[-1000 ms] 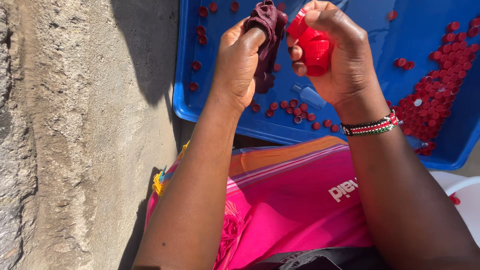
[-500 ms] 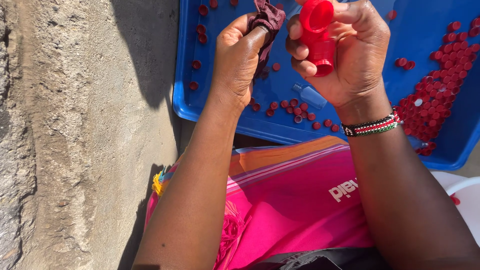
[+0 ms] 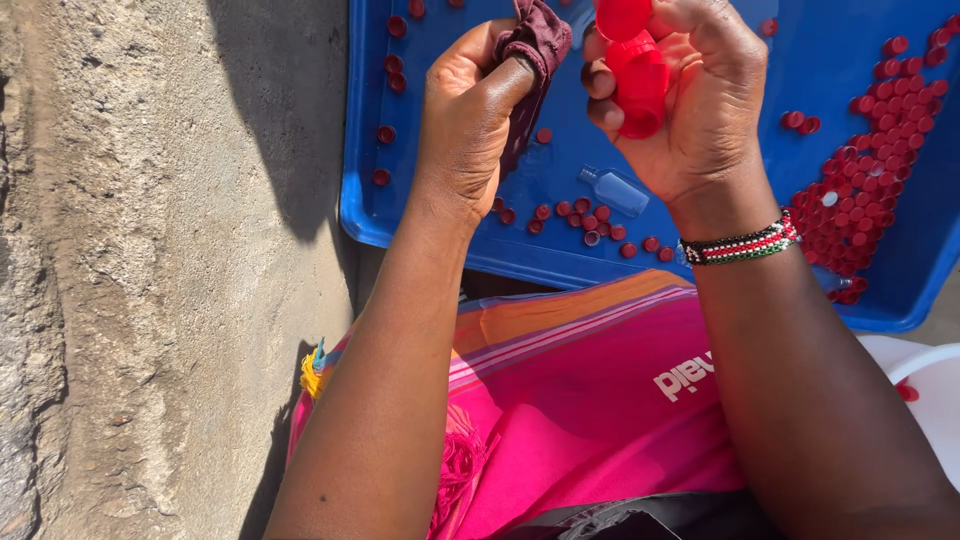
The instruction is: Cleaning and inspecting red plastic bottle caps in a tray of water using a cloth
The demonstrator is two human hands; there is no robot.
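My left hand [image 3: 468, 110] grips a dark maroon cloth [image 3: 535, 45] bunched between thumb and fingers, over the blue tray [image 3: 420, 215]. My right hand [image 3: 700, 100] holds a small red plastic bottle [image 3: 635, 75] tilted, its cap end at the top edge of the view. The two hands are close together, the cloth almost touching the bottle. A beaded bracelet [image 3: 742, 244] circles my right wrist.
Several small red caps [image 3: 870, 190] lie heaped on the tray's right side, and others are scattered along its near and left parts. A small clear bottle [image 3: 615, 188] lies on the tray. Rough concrete ground [image 3: 150, 300] is at left. Pink striped fabric [image 3: 580, 400] covers my lap. A white object [image 3: 925, 390] is at right.
My right hand has turned the red bottle and lifted it towards the top of the view. The left hand with the cloth has stayed nearly in place.
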